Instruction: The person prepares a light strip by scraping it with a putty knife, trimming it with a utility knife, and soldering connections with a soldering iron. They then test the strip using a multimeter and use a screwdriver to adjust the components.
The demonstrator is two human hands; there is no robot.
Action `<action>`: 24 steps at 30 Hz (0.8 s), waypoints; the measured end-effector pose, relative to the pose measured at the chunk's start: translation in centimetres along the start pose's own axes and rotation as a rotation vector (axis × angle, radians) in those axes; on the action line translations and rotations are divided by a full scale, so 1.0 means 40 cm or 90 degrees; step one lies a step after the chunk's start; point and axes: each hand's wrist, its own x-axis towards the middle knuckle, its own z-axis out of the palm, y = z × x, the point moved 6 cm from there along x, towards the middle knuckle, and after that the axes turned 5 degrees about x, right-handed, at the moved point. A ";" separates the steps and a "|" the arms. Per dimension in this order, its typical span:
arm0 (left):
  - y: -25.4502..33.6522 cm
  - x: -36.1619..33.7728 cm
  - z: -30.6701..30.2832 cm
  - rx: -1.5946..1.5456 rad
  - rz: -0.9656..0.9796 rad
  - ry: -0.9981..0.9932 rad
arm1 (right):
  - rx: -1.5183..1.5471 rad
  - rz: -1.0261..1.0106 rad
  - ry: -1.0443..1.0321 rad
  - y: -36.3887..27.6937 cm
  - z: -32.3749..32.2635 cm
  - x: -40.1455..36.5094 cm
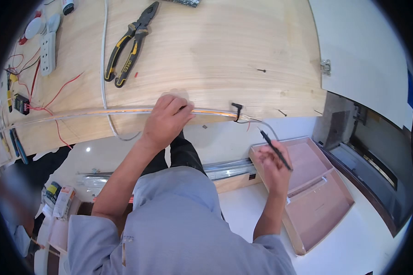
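Table: a plywood top is shown, with pliers laid well back from the near edge.
Light strip: run along that edge, lit amber.
Left hand: closed over the strip at the edge.
Right hand: held below the table, fingers pinched on the probe.
Probe: black, tip pointed near the strip's end.

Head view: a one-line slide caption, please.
Left hand grips a light strip along the wooden table edge; right hand holds a black probe; pliers nearby.
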 end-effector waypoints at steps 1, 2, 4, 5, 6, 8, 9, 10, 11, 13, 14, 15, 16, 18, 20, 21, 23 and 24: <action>-0.003 -0.001 0.000 -0.004 0.002 0.005 | -0.022 0.000 0.044 -0.027 0.019 -0.043; -0.004 -0.007 0.000 -0.007 0.001 0.009 | 0.005 -0.013 0.053 -0.054 0.047 -0.087; -0.005 -0.011 0.002 0.000 0.003 0.009 | 0.054 -0.046 0.046 -0.089 0.078 -0.138; -0.004 -0.010 0.003 0.006 0.008 0.007 | 0.074 -0.065 0.031 -0.100 0.082 -0.149; -0.004 -0.010 0.004 0.004 0.005 0.005 | 0.082 -0.083 -0.006 -0.089 0.065 -0.142; -0.005 -0.013 0.005 0.006 -0.004 -0.003 | 0.138 -0.130 -0.018 -0.066 0.022 -0.098; -0.002 -0.012 0.003 0.007 -0.006 -0.006 | 0.216 -0.148 -0.013 -0.080 0.011 -0.067; 0.001 -0.011 0.003 0.010 -0.010 -0.008 | 0.295 -0.164 -0.010 -0.096 -0.003 -0.034; 0.002 -0.010 0.004 0.016 -0.016 -0.011 | 0.376 -0.177 -0.009 -0.111 -0.020 -0.002; 0.011 -0.006 0.002 0.056 -0.026 -0.017 | 0.275 -0.219 -0.005 -0.185 -0.038 0.045; 0.023 -0.003 0.002 0.078 -0.035 -0.021 | 0.225 -0.236 -0.007 -0.219 -0.045 0.060; 0.041 0.004 -0.007 0.126 -0.040 0.002 | 0.181 -0.213 -0.039 -0.230 -0.041 0.074; 0.065 0.013 -0.016 0.177 -0.049 0.022 | 0.138 -0.186 -0.075 -0.235 -0.035 0.089; 0.102 0.009 -0.012 0.222 -0.130 0.048 | 0.019 -0.161 -0.207 -0.201 -0.007 0.119; 0.153 -0.032 0.005 0.201 -0.260 0.058 | -0.140 -0.137 -0.401 -0.135 0.043 0.101; 0.178 -0.068 0.045 0.006 -0.366 0.033 | -0.167 -0.109 -0.441 -0.098 0.058 0.086; 0.239 -0.128 0.162 -0.475 -0.584 -0.037 | -0.191 -0.063 -0.505 -0.048 0.064 0.071; 0.290 -0.149 0.223 -0.769 -0.683 -0.085 | -0.188 -0.042 -0.525 -0.035 0.058 0.067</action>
